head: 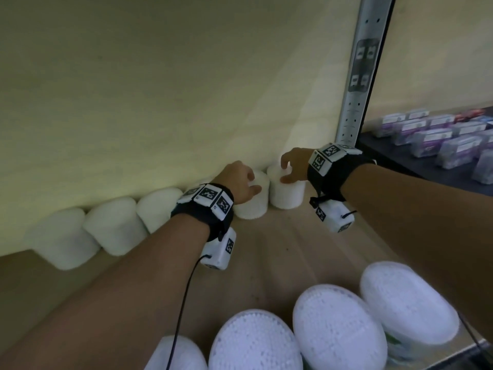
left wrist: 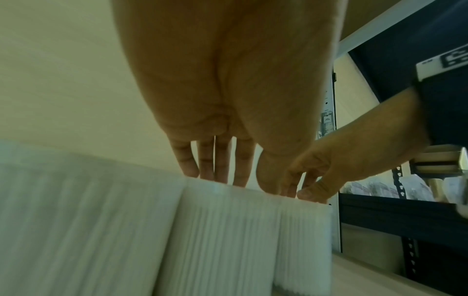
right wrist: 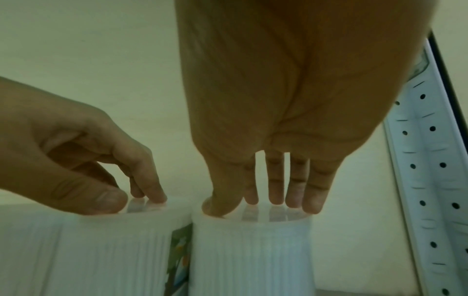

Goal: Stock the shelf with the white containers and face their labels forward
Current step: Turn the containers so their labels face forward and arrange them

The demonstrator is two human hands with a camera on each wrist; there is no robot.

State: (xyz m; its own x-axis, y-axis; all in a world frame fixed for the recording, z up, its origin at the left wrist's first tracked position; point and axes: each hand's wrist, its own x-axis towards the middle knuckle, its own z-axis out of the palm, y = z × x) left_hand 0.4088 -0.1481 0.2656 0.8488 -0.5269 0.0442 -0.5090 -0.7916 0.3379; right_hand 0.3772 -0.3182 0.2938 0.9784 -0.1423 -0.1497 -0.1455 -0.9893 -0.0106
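Back row of white ribbed containers point(head: 112, 231) runs along cream back wall point(head: 160, 89) on wooden shelf point(head: 280, 249). Front row of larger tubs point(head: 336, 324) stands at shelf edge, below forearms. Left hand point(head: 240, 180) fingertips pinch top rim of second-from-right container point(head: 253, 204); colourful label point(right wrist: 178, 252) turned sideways toward neighbour. Right hand point(head: 294, 164) fingers and thumb grip top rim of rightmost container point(head: 286, 194), touching its neighbour. Perforated white upright point(head: 354, 102) just beside. Purple packets point(head: 440, 140) on dark shelf far right.
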